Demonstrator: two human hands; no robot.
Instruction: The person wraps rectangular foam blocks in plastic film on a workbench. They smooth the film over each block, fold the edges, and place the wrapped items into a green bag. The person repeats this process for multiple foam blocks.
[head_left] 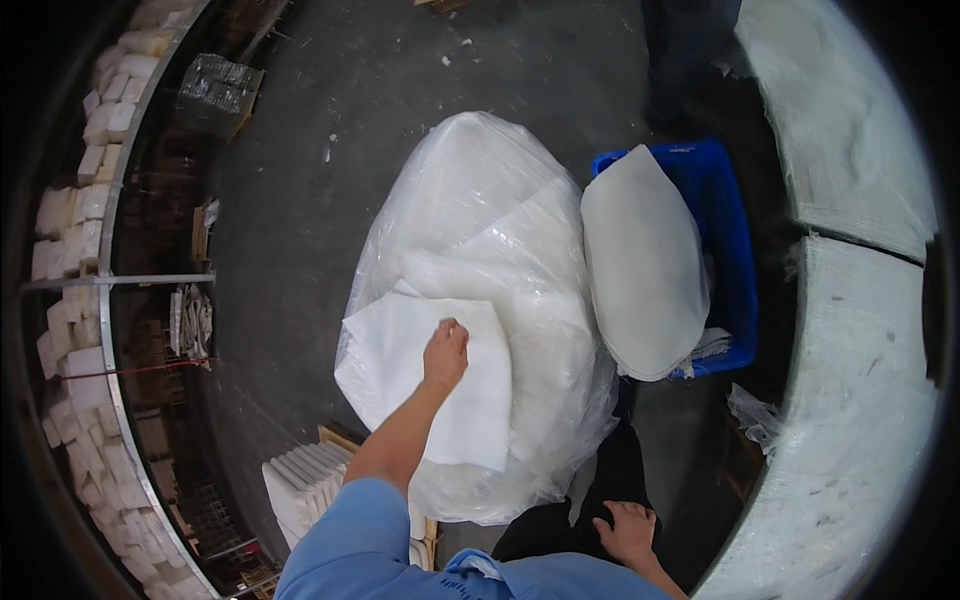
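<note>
My left hand (446, 354) is over a white, soft-looking sheet (400, 350), its fingers curled closed. What those fingers pinch, if anything, is hidden. The sheet lies on a big bulging bundle wrapped in clear plastic (470, 190), in front of me. Down at the lower right, my right hand (628, 530) rests on my dark-trousered thigh with fingers spread, holding nothing. To the right of the bundle, a stack of off-white oval-shaped sheets (645, 265) lies across the near-left side of a blue plastic crate (735, 250).
Long shelving (110, 200) packed with pale blocks curves along the left. Stacked white pieces (300, 490) sit on a wooden pallet beside my left arm. Large plastic-wrapped white stacks (850, 400) line the right side. A person's dark-clothed legs (685, 50) show at the far right.
</note>
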